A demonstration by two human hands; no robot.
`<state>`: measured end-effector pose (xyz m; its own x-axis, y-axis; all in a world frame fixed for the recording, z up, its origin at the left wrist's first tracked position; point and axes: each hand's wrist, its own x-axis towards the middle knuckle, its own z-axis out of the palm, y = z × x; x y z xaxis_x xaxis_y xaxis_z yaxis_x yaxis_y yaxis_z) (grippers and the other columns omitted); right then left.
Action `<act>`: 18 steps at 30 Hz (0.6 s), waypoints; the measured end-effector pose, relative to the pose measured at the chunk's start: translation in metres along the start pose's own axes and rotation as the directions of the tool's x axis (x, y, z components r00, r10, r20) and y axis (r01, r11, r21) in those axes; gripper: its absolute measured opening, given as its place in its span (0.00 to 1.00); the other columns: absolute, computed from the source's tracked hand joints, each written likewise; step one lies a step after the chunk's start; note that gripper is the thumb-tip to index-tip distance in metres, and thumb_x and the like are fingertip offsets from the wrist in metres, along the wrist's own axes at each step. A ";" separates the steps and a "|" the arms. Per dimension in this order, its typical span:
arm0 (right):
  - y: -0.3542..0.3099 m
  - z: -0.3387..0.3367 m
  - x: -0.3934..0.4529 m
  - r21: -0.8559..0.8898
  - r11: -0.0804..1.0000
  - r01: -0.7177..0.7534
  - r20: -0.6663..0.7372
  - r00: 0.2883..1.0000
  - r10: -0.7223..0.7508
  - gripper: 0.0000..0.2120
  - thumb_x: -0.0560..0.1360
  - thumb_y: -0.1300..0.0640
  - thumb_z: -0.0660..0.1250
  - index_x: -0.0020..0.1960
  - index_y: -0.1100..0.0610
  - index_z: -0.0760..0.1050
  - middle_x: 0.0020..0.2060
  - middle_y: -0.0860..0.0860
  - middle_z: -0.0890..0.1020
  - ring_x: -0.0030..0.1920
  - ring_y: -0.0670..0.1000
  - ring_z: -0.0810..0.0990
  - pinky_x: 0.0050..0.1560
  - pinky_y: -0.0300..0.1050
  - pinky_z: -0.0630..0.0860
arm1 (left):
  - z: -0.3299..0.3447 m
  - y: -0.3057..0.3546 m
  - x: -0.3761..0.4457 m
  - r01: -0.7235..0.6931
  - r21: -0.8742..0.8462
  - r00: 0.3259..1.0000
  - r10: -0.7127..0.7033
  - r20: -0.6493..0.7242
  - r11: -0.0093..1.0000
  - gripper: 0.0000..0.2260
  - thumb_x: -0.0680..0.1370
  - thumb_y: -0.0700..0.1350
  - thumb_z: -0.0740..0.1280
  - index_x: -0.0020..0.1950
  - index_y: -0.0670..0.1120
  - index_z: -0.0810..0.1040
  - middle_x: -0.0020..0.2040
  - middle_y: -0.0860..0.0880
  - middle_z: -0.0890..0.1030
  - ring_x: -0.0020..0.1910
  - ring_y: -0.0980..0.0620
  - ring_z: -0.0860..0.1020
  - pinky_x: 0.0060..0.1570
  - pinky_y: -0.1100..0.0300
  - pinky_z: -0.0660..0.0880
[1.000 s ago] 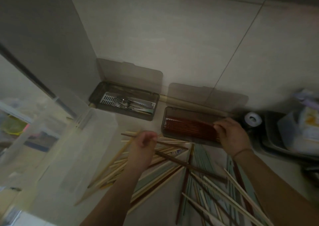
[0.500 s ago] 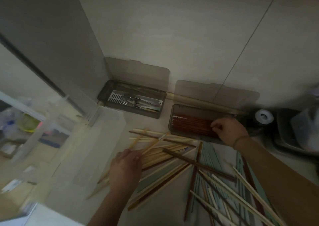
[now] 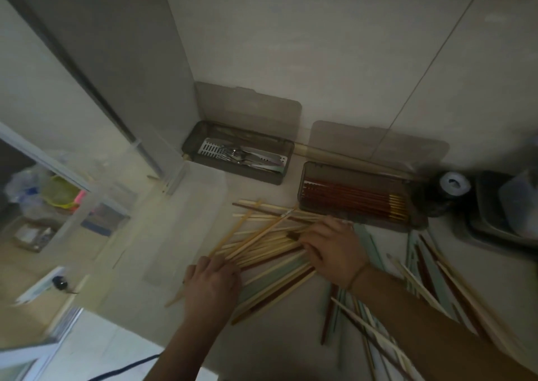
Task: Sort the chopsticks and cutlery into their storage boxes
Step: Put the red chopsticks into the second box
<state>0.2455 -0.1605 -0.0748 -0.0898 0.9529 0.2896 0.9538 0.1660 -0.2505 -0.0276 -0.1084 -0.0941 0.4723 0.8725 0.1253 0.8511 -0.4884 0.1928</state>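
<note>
A loose pile of pale wooden chopsticks (image 3: pixel 262 239) lies fanned on the counter. My left hand (image 3: pixel 212 287) rests flat over their near ends. My right hand (image 3: pixel 334 249) lies on the far part of the pile, its fingers curled over several pale chopsticks. Behind, against the wall, stand two open smoky boxes. The left box (image 3: pixel 233 173) holds metal cutlery (image 3: pixel 241 157). The right box (image 3: pixel 301 188) holds red-brown chopsticks (image 3: pixel 349 198). More green, brown and pale chopsticks (image 3: pixel 422 267) are scattered beside my right forearm.
A clear plastic bin (image 3: pixel 189 220) sits left of the pile, by the counter's left edge. A tape roll (image 3: pixel 454 182) and a dark tray (image 3: pixel 492 229) with containers stand at the right. A black cable (image 3: pixel 125 369) runs below the counter.
My right hand has left the red-brown chopsticks box and come down onto the pale pile. My left hand has slid back to the pile's near ends.
</note>
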 end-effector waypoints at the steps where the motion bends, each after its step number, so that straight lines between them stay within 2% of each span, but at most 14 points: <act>1: -0.007 0.006 -0.001 -0.013 0.999 0.038 0.034 0.999 -0.037 0.08 0.71 0.52 0.64 0.45 0.49 0.81 0.43 0.45 0.80 0.48 0.51 0.74 0.44 0.47 0.74 | 0.000 -0.002 -0.002 0.013 0.005 1.000 -0.013 0.000 1.000 0.09 0.69 0.53 0.62 0.36 0.52 0.80 0.37 0.54 0.77 0.40 0.46 0.75 0.39 0.53 0.69; 5: -0.026 0.023 0.006 -0.048 0.995 0.089 0.126 0.989 -0.083 0.08 0.67 0.49 0.65 0.43 0.46 0.81 0.41 0.46 0.77 0.48 0.51 0.71 0.41 0.46 0.74 | -0.002 -0.010 -0.009 0.047 0.007 0.999 -0.047 -0.006 0.999 0.09 0.70 0.53 0.62 0.38 0.53 0.80 0.39 0.54 0.77 0.41 0.46 0.74 0.40 0.52 0.69; 7: -0.030 0.029 0.010 -0.040 0.997 0.059 0.135 0.989 -0.053 0.05 0.65 0.50 0.71 0.41 0.46 0.82 0.40 0.46 0.77 0.48 0.51 0.69 0.42 0.47 0.76 | -0.002 -0.013 -0.012 0.058 0.020 0.998 -0.057 -0.005 0.998 0.08 0.70 0.52 0.62 0.40 0.52 0.80 0.40 0.53 0.77 0.42 0.45 0.74 0.41 0.51 0.70; 9: -0.032 0.034 0.013 -0.025 0.999 0.026 0.148 0.989 -0.022 0.06 0.63 0.51 0.77 0.39 0.45 0.82 0.39 0.45 0.76 0.47 0.51 0.68 0.43 0.46 0.77 | -0.001 -0.013 -0.015 0.057 0.025 0.998 -0.057 0.004 0.998 0.08 0.70 0.52 0.62 0.40 0.51 0.79 0.41 0.51 0.77 0.42 0.44 0.74 0.40 0.51 0.72; 12: -0.037 0.034 0.019 -0.027 1.000 0.004 0.169 0.986 0.001 0.09 0.60 0.52 0.79 0.37 0.45 0.82 0.37 0.44 0.76 0.45 0.49 0.67 0.41 0.45 0.76 | 0.003 -0.012 -0.018 0.032 0.015 0.998 -0.033 0.058 0.999 0.10 0.72 0.52 0.60 0.43 0.50 0.79 0.44 0.50 0.77 0.45 0.44 0.75 0.41 0.50 0.74; 15: -0.042 0.032 0.023 -0.055 0.998 -0.008 0.194 0.981 0.019 0.10 0.57 0.51 0.80 0.36 0.44 0.82 0.35 0.43 0.76 0.43 0.50 0.72 0.38 0.43 0.75 | 0.009 -0.013 -0.018 0.024 0.002 0.997 -0.024 0.070 1.000 0.08 0.72 0.51 0.61 0.45 0.50 0.78 0.47 0.50 0.77 0.47 0.43 0.75 0.42 0.49 0.75; 18: -0.042 0.036 0.021 -0.072 0.997 -0.011 0.213 0.977 0.026 0.09 0.59 0.50 0.79 0.38 0.45 0.82 0.36 0.43 0.77 0.43 0.51 0.74 0.39 0.45 0.78 | 0.005 -0.014 -0.020 -0.010 -0.025 0.999 0.011 0.043 1.000 0.05 0.73 0.49 0.63 0.45 0.50 0.76 0.47 0.50 0.75 0.46 0.44 0.74 0.42 0.51 0.74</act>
<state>0.1931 -0.1388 -0.0917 -0.1239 0.9891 0.0796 0.9728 0.1369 -0.1870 -0.0481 -0.1190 -0.1044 0.4908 0.8670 0.0859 0.8403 -0.4971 0.2162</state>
